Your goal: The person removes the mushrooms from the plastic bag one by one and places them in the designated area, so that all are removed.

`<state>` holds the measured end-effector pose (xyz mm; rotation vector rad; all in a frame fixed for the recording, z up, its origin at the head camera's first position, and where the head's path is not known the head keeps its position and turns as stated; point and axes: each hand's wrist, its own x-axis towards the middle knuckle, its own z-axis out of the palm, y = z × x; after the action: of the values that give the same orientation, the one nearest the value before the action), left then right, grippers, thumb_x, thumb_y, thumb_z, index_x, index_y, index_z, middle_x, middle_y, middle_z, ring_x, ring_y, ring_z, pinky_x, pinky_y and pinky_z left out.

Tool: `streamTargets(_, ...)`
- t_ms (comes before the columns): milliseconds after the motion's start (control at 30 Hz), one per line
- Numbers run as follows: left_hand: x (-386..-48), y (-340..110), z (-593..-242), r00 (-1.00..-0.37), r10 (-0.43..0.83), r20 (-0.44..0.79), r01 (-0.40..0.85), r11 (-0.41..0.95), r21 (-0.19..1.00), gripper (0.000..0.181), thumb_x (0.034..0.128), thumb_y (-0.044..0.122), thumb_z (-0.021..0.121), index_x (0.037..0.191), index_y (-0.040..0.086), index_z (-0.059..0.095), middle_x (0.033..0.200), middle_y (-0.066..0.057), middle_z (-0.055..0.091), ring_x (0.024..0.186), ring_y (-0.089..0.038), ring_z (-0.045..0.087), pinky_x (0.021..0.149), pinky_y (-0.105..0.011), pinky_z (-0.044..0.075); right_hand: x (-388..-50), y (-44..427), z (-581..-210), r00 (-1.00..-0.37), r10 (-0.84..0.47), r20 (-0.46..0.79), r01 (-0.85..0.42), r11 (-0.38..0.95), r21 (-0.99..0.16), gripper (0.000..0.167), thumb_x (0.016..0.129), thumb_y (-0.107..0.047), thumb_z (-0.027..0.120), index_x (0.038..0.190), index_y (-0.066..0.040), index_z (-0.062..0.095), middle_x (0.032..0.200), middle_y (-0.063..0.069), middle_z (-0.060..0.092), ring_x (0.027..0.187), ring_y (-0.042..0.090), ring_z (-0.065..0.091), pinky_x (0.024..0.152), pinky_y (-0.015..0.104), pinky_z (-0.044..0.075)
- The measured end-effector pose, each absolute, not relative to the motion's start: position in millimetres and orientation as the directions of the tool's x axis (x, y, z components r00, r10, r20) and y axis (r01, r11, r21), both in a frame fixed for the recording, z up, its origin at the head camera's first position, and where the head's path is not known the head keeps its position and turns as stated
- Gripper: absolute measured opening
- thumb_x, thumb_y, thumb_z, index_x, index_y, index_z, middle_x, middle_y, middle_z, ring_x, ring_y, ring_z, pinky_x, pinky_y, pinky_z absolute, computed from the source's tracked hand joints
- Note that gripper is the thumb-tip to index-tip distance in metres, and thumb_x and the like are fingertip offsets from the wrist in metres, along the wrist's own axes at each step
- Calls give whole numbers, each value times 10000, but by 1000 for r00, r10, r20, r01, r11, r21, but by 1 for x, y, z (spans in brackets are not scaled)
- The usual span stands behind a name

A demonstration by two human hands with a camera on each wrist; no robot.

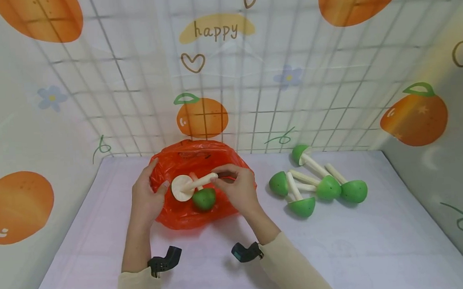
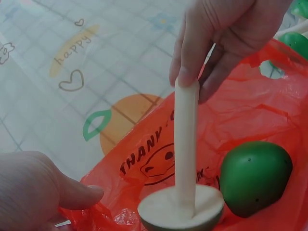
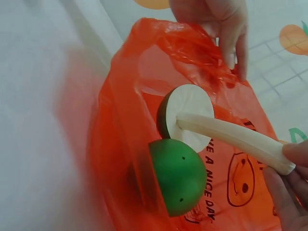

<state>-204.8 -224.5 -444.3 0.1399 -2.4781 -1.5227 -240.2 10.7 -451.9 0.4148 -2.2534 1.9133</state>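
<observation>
My right hand pinches the stem end of a toy mushroom with a cream stem and green cap. Its flat pale underside faces up, over the mouth of a red plastic bag. Another mushroom, showing its green cap, lies in the bag beside the held one; its stem is partly hidden. At the bag's left edge, my left hand holds the rim, thumb on the inner side. Printed lettering and a face show on the bag in both wrist views.
To the right of the bag lies a loose group of several green-capped toy mushrooms, stems crossing. They rest on a pale table cover. Behind stands a curtain printed with oranges and a grid.
</observation>
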Motion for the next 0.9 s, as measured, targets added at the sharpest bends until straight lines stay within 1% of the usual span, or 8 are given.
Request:
streamTargets(200, -205, -224, -444, -971, -197, 135, 31, 458, 889, 716, 1015, -3, 634, 1654, 122, 336, 1647, -136, 398, 1490, -364, 388, 1141, -577, 439, -236, 24, -448, -957, -81, 278, -286, 113, -951, 199, 897, -29, 830, 1088, 9, 789, 989, 98, 757, 953, 237, 735, 836, 311, 634)
streamTargets(400, -204, -223, -444, -972, -186, 143, 40, 469, 882, 714, 1013, 3, 638, 1651, 112, 337, 1631, -155, 412, 1478, -374, 399, 1146, -585, 433, -230, 37, -436, -956, -50, 289, -292, 70, -954, 187, 893, -26, 833, 1076, -27, 799, 1003, 118, 761, 959, 225, 732, 844, 303, 631)
streamTargets(467, -204, -223, -444, -972, -184, 143, 41, 467, 883, 714, 1013, 7, 640, 1651, 110, 336, 1626, -158, 416, 1473, -379, 403, 1139, -587, 440, -227, 43, -432, -951, -41, 308, -309, 35, -950, 194, 890, -19, 833, 1080, -13, 794, 1010, 140, 760, 960, 232, 731, 848, 311, 632)
streamTargets(633, -204, -223, -444, -972, -186, 145, 40, 474, 880, 709, 1015, 13, 642, 1649, 107, 340, 1621, -165, 423, 1466, -388, 407, 1143, -591, 435, -222, 58, -419, -937, -2, 348, -348, -35, -937, 218, 886, -7, 833, 1096, 20, 781, 1027, 173, 758, 939, 242, 736, 805, 335, 646)
streamTargets(733, -203, -224, -444, -973, -187, 138, 34, 472, 881, 709, 1016, 16, 641, 1650, 114, 339, 1620, -164, 424, 1461, -392, 410, 1140, -592, 436, -219, 68, -413, -929, 38, 369, -371, -39, -928, 232, 887, 5, 828, 1110, 35, 774, 1026, 148, 769, 929, 236, 740, 818, 340, 644)
streamTargets(900, -203, -224, -444, -973, -186, 136, 34, 469, 883, 709, 1018, 17, 640, 1652, 115, 337, 1617, -167, 427, 1449, -398, 424, 1134, -594, 441, -218, 85, -404, -913, 132, 386, -395, -44, -918, 244, 874, 64, 814, 1111, 84, 757, 976, 38, 787, 924, 192, 744, 859, 319, 631)
